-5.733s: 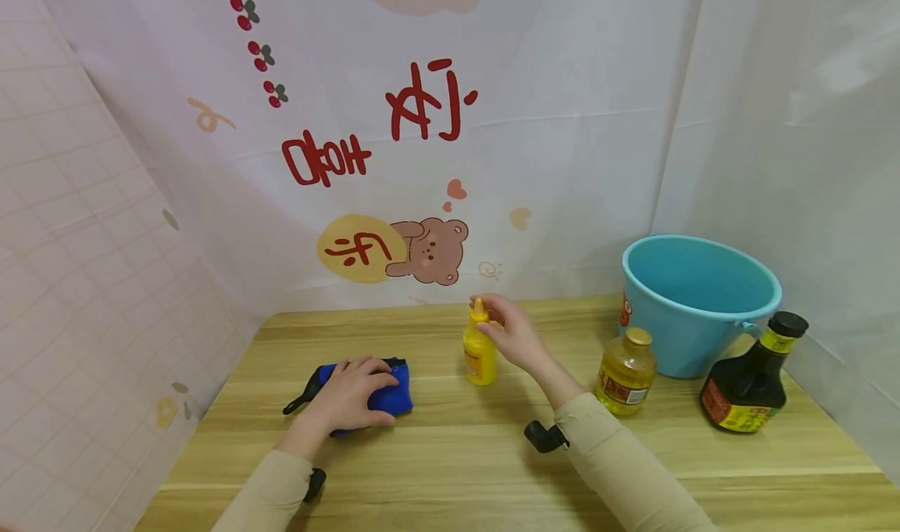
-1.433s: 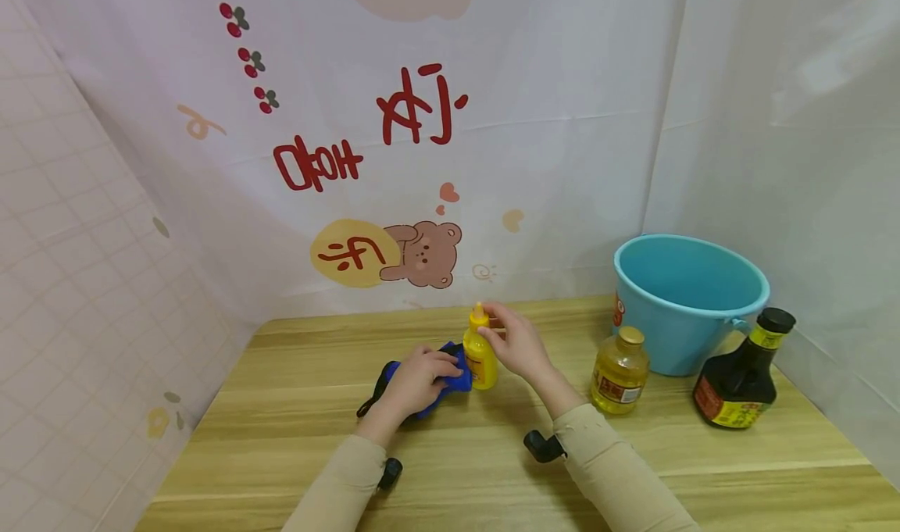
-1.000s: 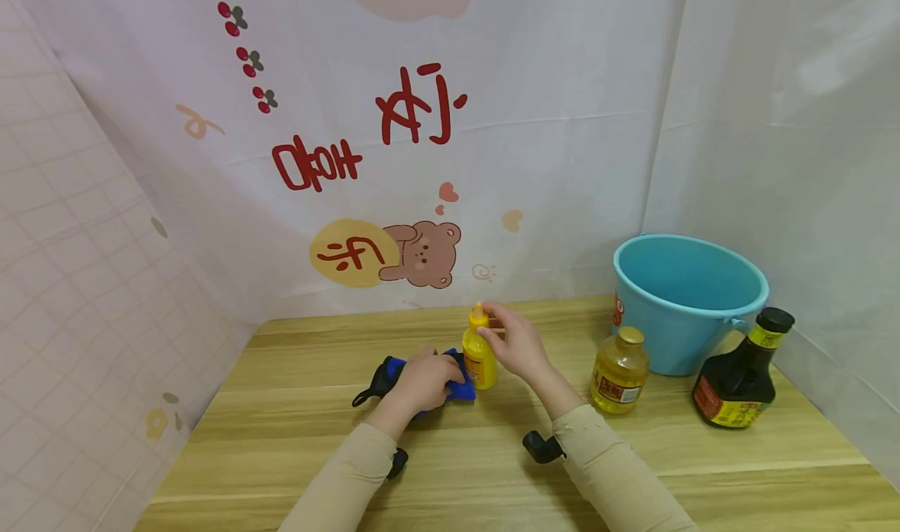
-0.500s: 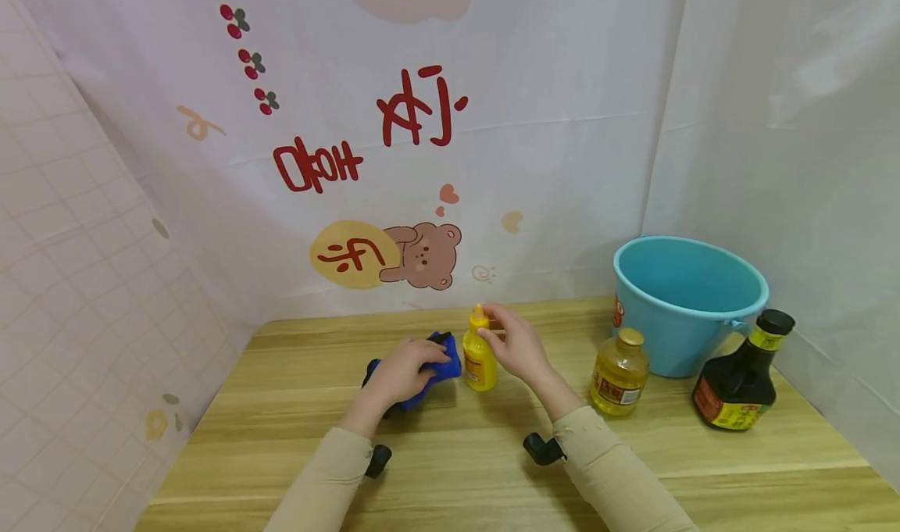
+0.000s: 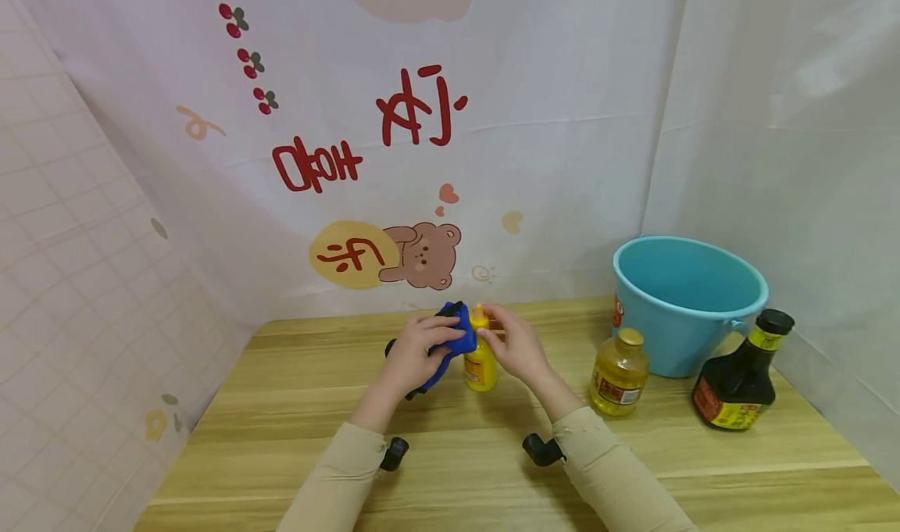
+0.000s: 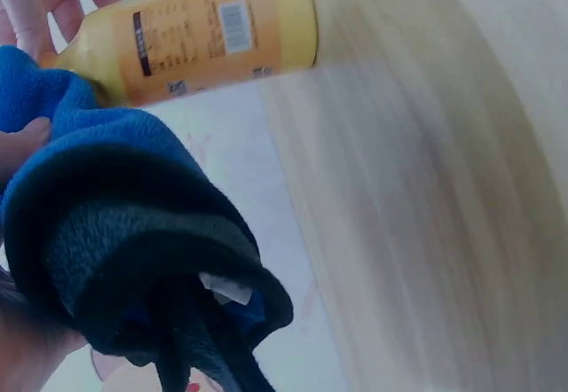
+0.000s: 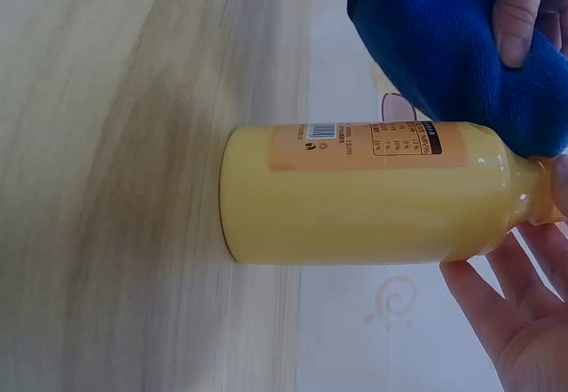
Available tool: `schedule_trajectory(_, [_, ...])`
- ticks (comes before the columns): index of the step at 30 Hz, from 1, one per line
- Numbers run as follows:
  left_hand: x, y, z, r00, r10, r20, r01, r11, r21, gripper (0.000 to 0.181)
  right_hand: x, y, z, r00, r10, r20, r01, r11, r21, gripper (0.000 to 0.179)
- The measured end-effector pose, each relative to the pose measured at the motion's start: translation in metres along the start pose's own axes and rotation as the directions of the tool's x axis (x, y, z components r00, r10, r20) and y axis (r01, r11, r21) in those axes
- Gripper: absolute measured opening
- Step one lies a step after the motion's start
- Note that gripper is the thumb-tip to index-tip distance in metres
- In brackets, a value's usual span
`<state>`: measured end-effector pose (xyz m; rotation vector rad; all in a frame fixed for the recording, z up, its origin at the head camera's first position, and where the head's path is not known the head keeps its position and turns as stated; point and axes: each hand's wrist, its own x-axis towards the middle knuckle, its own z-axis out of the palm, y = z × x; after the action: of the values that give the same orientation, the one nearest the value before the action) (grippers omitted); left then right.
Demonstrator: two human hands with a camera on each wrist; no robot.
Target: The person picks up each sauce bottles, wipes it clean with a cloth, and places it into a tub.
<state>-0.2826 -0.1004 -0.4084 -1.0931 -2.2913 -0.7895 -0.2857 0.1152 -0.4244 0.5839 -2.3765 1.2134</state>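
A yellow squeeze bottle (image 5: 481,369) with a pointed nozzle stands upright on the table. My right hand (image 5: 519,344) holds it by the neck, thumb and fingers on either side. My left hand (image 5: 413,354) grips a bunched blue cloth (image 5: 460,340) with black edging against the left side of the bottle's upper part. In the right wrist view the left thumb presses into the cloth (image 7: 435,37) beside the bottle's shoulder. The black-trimmed end of the cloth (image 6: 133,223) hangs loose in the left wrist view. The cloth partly covers the bottle's neck in the head view.
To the right stand a clear bottle of yellow liquid (image 5: 620,376), a light blue bucket (image 5: 668,337) and a dark sauce bottle (image 5: 734,387) with a black cap. A printed white curtain (image 5: 562,165) rises behind the wooden table (image 5: 295,438).
My left hand has brought the cloth right from the table's left part to the bottle. It wiped low, drew back slightly, then rose to the neck. My right hand kept its hold.
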Motion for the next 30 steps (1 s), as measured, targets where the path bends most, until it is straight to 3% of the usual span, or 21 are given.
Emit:
schedule_trajectory(7, [-0.002,-0.002,0.011,1.0,0.01,-0.007,-0.01,1.0,0.002,0.027,-0.001,-0.002,-0.001,1.0,-0.01,-0.002,0.01,1.0,0.001,0.033])
schedule_trajectory(18, [-0.006,-0.003,0.009,0.997,-0.028,0.076,0.027,0.999,0.025,0.026,0.0,-0.002,-0.001,1.0,-0.016,-0.007,0.016,1.0,-0.011,0.032])
schedule_trajectory(30, [-0.014,-0.006,0.007,0.991,-0.066,0.117,0.067,0.998,0.0,0.025,0.001,-0.002,-0.001,1.0,-0.006,0.007,0.006,1.0,-0.017,0.033])
